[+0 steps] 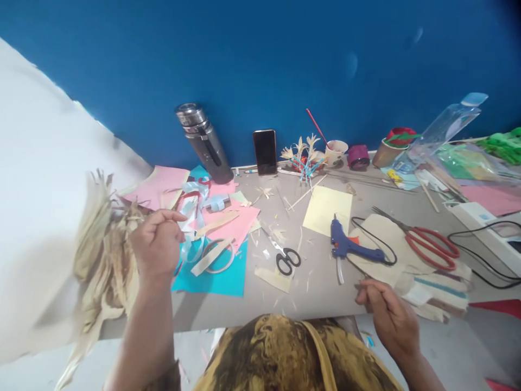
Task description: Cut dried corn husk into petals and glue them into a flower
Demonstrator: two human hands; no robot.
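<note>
My left hand (158,244) is raised at the left with its fingers curled together, between dried husks (108,255) and the blue paper (232,271). Whether anything sits between those fingers is too small to tell. At the lower right, my right hand (386,312) has its fingers bent and pressed together near the table's front edge, below a blue glue gun (350,245); nothing can be made out in it. Black-handled scissors (285,258) lie between the hands. A tape roll (230,262) rests on the blue paper with a husk strip across it.
A dark thermos (209,146), a phone (265,152), husk flowers (306,157) and a paper cup (336,153) stand along the blue wall. Farther right are red-handled scissors (433,247), a plastic bottle (448,127) and a white power strip (486,233) with black cable.
</note>
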